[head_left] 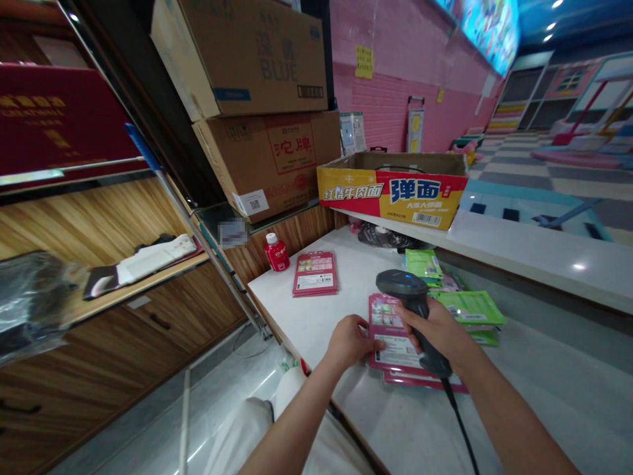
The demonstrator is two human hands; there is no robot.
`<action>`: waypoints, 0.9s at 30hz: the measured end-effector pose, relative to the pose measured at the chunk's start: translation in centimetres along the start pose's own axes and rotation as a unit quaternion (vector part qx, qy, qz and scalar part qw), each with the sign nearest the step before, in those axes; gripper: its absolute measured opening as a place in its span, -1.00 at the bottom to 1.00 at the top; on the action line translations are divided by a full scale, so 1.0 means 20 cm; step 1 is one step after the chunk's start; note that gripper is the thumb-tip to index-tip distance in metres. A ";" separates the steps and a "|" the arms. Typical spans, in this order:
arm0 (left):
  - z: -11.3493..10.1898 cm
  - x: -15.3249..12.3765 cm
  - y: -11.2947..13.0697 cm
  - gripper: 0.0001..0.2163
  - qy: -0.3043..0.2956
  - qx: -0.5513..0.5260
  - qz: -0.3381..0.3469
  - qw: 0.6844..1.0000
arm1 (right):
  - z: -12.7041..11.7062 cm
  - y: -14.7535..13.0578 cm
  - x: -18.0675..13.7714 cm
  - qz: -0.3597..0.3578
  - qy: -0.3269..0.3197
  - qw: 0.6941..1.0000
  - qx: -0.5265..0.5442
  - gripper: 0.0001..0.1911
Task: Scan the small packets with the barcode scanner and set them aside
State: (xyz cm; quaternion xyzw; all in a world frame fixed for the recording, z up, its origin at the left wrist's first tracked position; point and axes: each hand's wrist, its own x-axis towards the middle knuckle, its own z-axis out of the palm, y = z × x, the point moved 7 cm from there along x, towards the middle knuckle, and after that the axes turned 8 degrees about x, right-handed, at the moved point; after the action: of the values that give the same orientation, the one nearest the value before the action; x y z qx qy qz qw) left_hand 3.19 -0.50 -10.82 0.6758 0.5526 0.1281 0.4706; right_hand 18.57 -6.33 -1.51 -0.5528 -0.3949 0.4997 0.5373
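In my right hand [442, 330] is a dark corded barcode scanner [415, 297], its head held above the counter with a small blue light on top. Under it lies a pink flat package [395, 349] with a white printed label. My left hand [353, 340] pinches that package at its left edge, thumb on top. Another pink package [425, 379] shows partly beneath it. Farther left, a stack of similar pink packages [315, 272] lies on the white counter, beside a red bottle [276, 252] with a white cap. Green packets [472, 308] sit right of my right hand.
A red and yellow noodle carton [395, 194] stands on the raised white ledge [534, 244]. Two brown cardboard boxes [267, 165] are stacked at the back left. Wooden drawers [148, 310] line the left side. The scanner's cable [459, 422] trails toward me.
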 end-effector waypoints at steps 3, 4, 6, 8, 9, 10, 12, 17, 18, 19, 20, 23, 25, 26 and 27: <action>-0.03 0.00 -0.02 -0.68 0.003 -0.084 0.002 0.996 | 0.01 0.01 0.00 0.004 -0.008 1.000 -0.001 -0.69; -0.05 0.00 -0.02 -0.69 0.001 -0.126 0.004 0.992 | 0.01 0.01 -0.01 0.008 -0.006 1.000 -0.004 -0.69; -0.12 0.01 -0.03 -0.68 0.001 -0.205 0.011 0.979 | 0.01 0.01 -0.01 0.010 -0.002 1.000 -0.009 -0.67; -0.20 0.03 -0.04 -0.67 0.027 -0.254 0.030 0.966 | 0.01 0.00 -0.02 0.004 0.000 1.000 -0.001 -0.66; -0.25 0.04 -0.04 -0.68 0.063 -0.264 0.047 0.961 | 0.01 -0.01 -0.02 0.000 0.000 1.000 0.005 -0.65; -0.31 0.06 -0.05 -0.70 0.113 -0.266 0.069 0.955 | 0.02 -0.01 -0.02 -0.003 -0.001 1.000 0.011 -0.64; -0.42 0.09 -0.07 -0.79 0.231 -0.245 0.115 0.934 | 0.04 0.00 -0.03 -0.004 -0.006 1.000 0.013 -0.64; -0.54 0.13 -0.16 -0.90 0.393 -0.144 0.168 0.892 | 0.11 0.08 -0.02 0.002 -0.027 0.999 -0.026 -0.70; -0.54 0.13 -0.18 -0.90 0.400 -0.135 0.169 0.891 | 0.11 0.10 -0.02 0.008 -0.027 0.999 -0.044 -0.72; -0.54 0.14 -0.20 -0.90 0.404 -0.129 0.167 0.890 | 0.12 0.13 -0.02 0.015 -0.027 0.998 -0.061 -0.72; -0.54 0.14 -0.22 -0.91 0.406 -0.126 0.164 0.890 | 0.13 0.14 -0.02 0.021 -0.028 0.996 -0.077 -0.73; -0.53 0.14 -0.26 -0.93 0.415 -0.115 0.150 0.890 | 0.15 0.17 -0.02 0.025 -0.040 0.994 -0.099 -0.74; -0.53 0.14 -0.27 -0.94 0.426 -0.103 0.139 0.888 | 0.16 0.18 -0.03 0.030 -0.046 0.994 -0.100 -0.75; -0.54 0.14 -0.28 -0.93 0.430 -0.099 0.134 0.887 | 0.16 0.18 -0.03 0.034 -0.043 0.994 -0.097 -0.75; -0.54 0.14 -0.29 -0.93 0.434 -0.097 0.130 0.886 | 0.15 0.18 -0.03 0.037 -0.039 0.994 -0.094 -0.74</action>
State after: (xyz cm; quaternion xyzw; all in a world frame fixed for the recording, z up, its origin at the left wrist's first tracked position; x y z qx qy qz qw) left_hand -6.86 6.88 -10.60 0.5696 0.5939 0.5213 0.2261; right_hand 15.13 -6.65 -4.68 -0.5953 -0.4401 0.5012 0.4481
